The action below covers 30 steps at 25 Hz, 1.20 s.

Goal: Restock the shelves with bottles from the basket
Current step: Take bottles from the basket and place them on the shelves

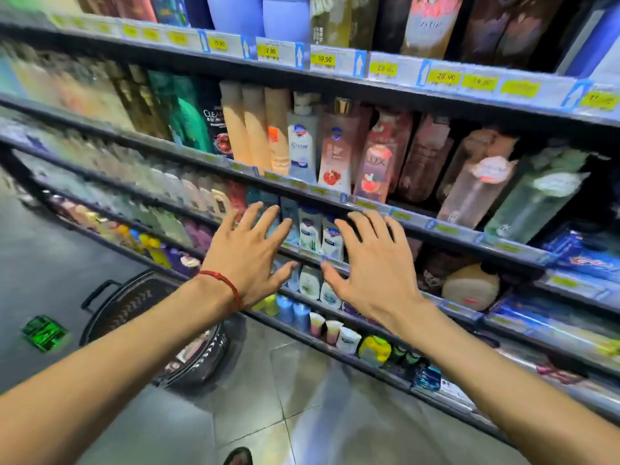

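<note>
Both my hands are stretched out in front of the store shelves with fingers spread and nothing in them. My left hand [250,253], with a red cord on its wrist, hovers before the third shelf [446,229]. My right hand [372,263] is beside it, a little to the right. Between them stand two small white bottles [320,236] on that shelf. The dark basket [134,310] sits on the floor at lower left, partly hidden by my left forearm, with some items inside.
Tall shampoo and body-wash bottles [332,149] fill the shelf above, with yellow price tags [323,59] along the shelf edges. Lower shelves hold small bottles [349,338] and blue packets [570,250]. The tiled floor [302,414] lies below, with a green mark [43,332] at left.
</note>
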Each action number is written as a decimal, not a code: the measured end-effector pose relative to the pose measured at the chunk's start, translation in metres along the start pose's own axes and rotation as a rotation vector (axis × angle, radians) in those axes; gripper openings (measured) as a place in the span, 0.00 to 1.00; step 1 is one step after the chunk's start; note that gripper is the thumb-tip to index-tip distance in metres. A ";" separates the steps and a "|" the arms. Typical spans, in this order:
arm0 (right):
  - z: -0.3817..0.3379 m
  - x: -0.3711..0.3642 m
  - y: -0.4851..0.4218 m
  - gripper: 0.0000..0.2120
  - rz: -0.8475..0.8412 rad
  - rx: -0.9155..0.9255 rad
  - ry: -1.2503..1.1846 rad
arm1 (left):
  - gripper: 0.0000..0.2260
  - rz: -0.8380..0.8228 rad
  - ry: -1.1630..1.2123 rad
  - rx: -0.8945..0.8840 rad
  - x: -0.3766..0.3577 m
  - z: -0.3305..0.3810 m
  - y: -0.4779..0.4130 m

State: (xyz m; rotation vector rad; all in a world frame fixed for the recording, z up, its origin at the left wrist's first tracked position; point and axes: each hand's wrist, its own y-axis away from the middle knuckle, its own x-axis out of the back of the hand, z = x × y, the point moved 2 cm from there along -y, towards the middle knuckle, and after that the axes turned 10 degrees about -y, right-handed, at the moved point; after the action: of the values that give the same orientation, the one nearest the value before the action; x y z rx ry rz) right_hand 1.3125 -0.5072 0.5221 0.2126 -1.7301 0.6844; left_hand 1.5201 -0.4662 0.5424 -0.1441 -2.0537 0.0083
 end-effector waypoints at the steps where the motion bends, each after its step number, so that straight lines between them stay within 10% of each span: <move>1: -0.012 -0.010 0.003 0.36 -0.010 -0.005 -0.014 | 0.35 -0.015 0.009 0.014 -0.013 -0.004 0.014; 17: -0.301 -0.185 -0.003 0.28 -0.057 -0.016 -0.232 | 0.31 -0.230 0.220 0.196 -0.255 -0.188 0.202; 30: -0.376 -0.327 -0.120 0.23 -0.081 0.069 -0.222 | 0.32 -0.329 0.323 0.142 -0.404 -0.299 0.134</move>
State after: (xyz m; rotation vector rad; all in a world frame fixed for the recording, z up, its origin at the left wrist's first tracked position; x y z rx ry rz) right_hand 1.7737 -0.4682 0.3024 0.4171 -1.8992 0.6819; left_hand 1.9836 -0.3928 0.3182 0.2663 -1.7255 -0.0686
